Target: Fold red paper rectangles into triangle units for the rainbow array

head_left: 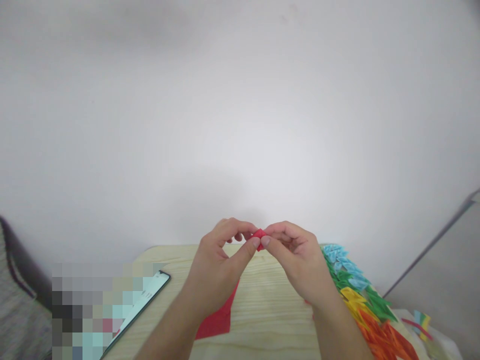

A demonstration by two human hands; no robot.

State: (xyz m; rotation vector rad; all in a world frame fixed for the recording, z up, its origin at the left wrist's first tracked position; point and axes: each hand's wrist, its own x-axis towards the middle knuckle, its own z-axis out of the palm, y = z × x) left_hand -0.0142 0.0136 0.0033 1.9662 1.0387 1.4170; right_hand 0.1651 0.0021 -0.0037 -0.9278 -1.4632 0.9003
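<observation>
The small red folded piece of paper (259, 239) is at 6 o'clock from the middle of my view, where I have it pinched at the fingertips, seemingly lifted off the table near its far edge. I judge the step in hand to be shaping or pressing a fold, and the next move calls for a light, even pinch with both thumbs, since a slip at this scale could skew the crease. Counting from the largest down, with that paper as the hub of my dial, I have one plain white wall (262, 125) across 12 o'clock and one pale wood-grained table (273, 320) at 6. Two bare hands come next: the left hand (221, 270) at 8 and the right hand (300, 260) at 4, each narrowed to thumb and fingers on the paper, both gripping it. Toward 4 I see a band of pointed folded paper pieces in four colours, light blue (339, 257), green (378, 303), yellow (354, 300) and orange (390, 337); they overlap too much for me to number them singly. One dark-edged phone with a lit screen (144, 300) lies at 8, partly covered by blurred blocks. One flat red paper sheet (221, 320) sits at 7, its near side hidden by my left forearm. Farther out at 4 is one thin red strip (418, 327). Last, one red sliver (307, 302) peeks from beside my right wrist at 5; I cannot tell what it belongs to.
</observation>
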